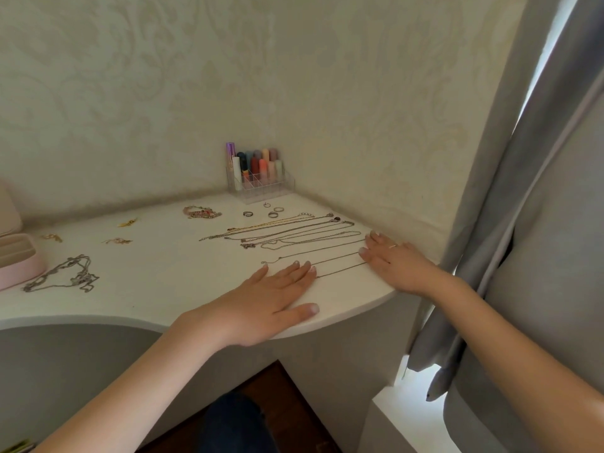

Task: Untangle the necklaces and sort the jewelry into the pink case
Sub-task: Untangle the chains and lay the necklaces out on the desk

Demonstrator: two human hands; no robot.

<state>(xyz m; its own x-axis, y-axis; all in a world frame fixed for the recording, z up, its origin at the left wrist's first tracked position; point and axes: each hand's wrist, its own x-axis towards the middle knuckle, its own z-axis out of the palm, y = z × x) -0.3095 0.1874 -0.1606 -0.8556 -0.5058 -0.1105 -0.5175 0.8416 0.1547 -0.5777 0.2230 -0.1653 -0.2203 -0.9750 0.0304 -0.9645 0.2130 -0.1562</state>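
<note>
White curved vanity top [170, 273] set against damask-patterned wallpaper, with a grey curtain [529, 223] hanging to its right; I take the clear lipstick organiser [260, 178] in the back corner as landmark. Just in front of the organiser lie several rings [273, 211], and to its front left a pink beaded bracelet [201, 212]. In front of the rings, a row of straightened necklaces [287, 233] lies side by side, each chain apart from the next. My left hand [274, 302] rests flat on the tabletop, fingers straight and released, fingertips touching the near end of the frontmost chain [340, 271]. My right hand [395, 259], a ring on one finger, also lies flat and grasps nothing, its fingertips at the opposite ends of the frontmost chains. Far to the organiser's left, at the frame edge, the pink case [18, 259] sits open; a tangled clump of chains [65, 274] lies just beside it. Small gold pieces [117, 240] are scattered between the case and the bracelet
</note>
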